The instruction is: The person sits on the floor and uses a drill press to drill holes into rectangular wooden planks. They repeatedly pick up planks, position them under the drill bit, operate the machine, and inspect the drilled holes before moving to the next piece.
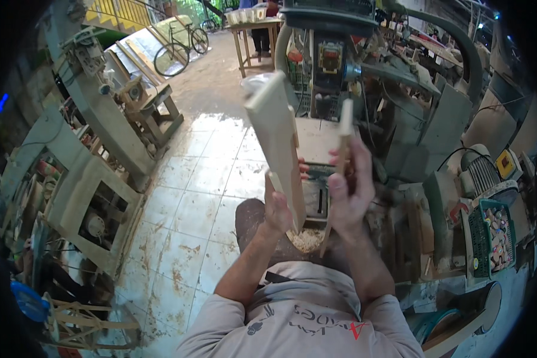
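Observation:
My left hand (277, 213) is wrapped round the lower part of a long, pale wooden board (276, 131), which stands tilted up in front of my body with its broad end at the top. A little to its right, my right hand (355, 194) is closed on a narrow wooden strip (345, 128), held roughly upright between thumb and fingers. The two wooden pieces are apart at their upper ends. Below the hands, close to my lap, lies a heap of wood shavings (307, 240). Part of the strip's lower length is hidden by my right hand.
Straight ahead stands a machine with a dusty worktable (316, 140). To the right are an electric motor (482, 170) and a green crate (491, 238) of small pieces. A wooden machine stand (101, 215) is on the left. Farther off are a bicycle (182, 48) and a table (253, 27).

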### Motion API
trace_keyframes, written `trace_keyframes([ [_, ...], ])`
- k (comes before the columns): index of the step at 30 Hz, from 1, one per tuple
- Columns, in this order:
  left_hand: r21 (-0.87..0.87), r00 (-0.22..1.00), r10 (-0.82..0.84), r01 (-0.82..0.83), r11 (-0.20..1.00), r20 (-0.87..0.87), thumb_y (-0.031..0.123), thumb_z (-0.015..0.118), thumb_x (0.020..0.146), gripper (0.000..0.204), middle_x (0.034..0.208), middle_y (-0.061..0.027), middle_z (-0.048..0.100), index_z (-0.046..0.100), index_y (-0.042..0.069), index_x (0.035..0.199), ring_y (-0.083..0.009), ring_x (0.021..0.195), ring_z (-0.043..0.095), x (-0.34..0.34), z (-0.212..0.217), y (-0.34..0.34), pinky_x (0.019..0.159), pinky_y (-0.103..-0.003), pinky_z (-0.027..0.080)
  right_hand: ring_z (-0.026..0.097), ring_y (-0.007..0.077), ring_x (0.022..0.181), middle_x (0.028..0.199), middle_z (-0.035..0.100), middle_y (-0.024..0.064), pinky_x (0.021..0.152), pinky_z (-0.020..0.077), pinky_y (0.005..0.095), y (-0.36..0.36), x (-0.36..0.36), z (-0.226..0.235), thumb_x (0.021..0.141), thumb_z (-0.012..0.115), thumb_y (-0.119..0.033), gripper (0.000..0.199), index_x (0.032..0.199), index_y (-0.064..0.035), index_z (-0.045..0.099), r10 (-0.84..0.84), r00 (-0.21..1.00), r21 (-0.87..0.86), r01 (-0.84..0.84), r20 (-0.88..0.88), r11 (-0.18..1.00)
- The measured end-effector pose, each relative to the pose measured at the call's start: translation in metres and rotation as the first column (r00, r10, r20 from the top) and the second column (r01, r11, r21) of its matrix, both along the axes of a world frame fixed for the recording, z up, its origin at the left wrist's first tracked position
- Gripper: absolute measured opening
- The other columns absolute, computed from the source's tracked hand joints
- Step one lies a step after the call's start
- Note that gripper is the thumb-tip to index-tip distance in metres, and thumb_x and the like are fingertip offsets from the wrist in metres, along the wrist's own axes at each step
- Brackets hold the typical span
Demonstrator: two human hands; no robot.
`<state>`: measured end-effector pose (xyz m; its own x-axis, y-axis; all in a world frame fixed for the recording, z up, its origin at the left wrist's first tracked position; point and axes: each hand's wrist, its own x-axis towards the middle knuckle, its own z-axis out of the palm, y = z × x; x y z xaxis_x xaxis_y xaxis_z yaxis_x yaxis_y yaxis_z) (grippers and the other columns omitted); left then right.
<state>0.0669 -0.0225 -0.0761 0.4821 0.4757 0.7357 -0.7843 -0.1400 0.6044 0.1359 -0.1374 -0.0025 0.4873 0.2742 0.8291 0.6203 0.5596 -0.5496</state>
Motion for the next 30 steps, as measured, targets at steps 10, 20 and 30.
trace_keyframes([
  [10, 0.187, 0.985, 0.134, -0.113, 0.976, -0.108, 0.056, 0.026, 0.099, 0.076, 0.134, -0.0206, 0.042, 0.020, -0.006, 0.143, -0.0269, 0.125, 0.045, 0.003, -0.010, -0.031, 0.104, -0.039, 0.037, 0.048, 0.0287, 0.116, 0.131, 0.045, 0.0191, 0.096, 0.0411, 0.0390, 0.017, -0.007, 0.005, 0.080, 0.071, -0.019, 0.060, 0.135, -0.0029, 0.052, -0.193, 0.964, -0.003, 0.197, 0.181, 0.980],
  [20, 0.243, 0.973, 0.207, -0.176, 0.954, -0.106, 0.055, 0.022, 0.100, 0.074, 0.135, -0.0224, 0.041, 0.022, -0.007, 0.142, -0.0294, 0.126, 0.044, 0.003, -0.009, -0.043, 0.104, -0.039, 0.036, 0.049, 0.0258, 0.111, 0.131, 0.044, 0.0170, 0.092, 0.0434, 0.0371, 0.020, -0.008, 0.005, 0.078, 0.072, -0.012, 0.059, 0.133, -0.0025, 0.053, -0.206, 0.966, 0.015, 0.206, 0.158, 0.978],
  [30, 0.227, 0.986, 0.142, -0.118, 0.967, -0.091, 0.057, 0.023, 0.099, 0.076, 0.133, -0.0210, 0.043, 0.023, -0.005, 0.142, -0.0275, 0.124, 0.046, 0.003, -0.016, -0.038, 0.103, -0.039, 0.037, 0.049, 0.0305, 0.119, 0.133, 0.046, 0.0199, 0.098, 0.0412, 0.0405, 0.012, -0.011, 0.002, 0.076, 0.074, -0.013, 0.059, 0.130, 0.0009, 0.054, -0.171, 0.977, 0.012, 0.171, 0.125, 0.985],
])
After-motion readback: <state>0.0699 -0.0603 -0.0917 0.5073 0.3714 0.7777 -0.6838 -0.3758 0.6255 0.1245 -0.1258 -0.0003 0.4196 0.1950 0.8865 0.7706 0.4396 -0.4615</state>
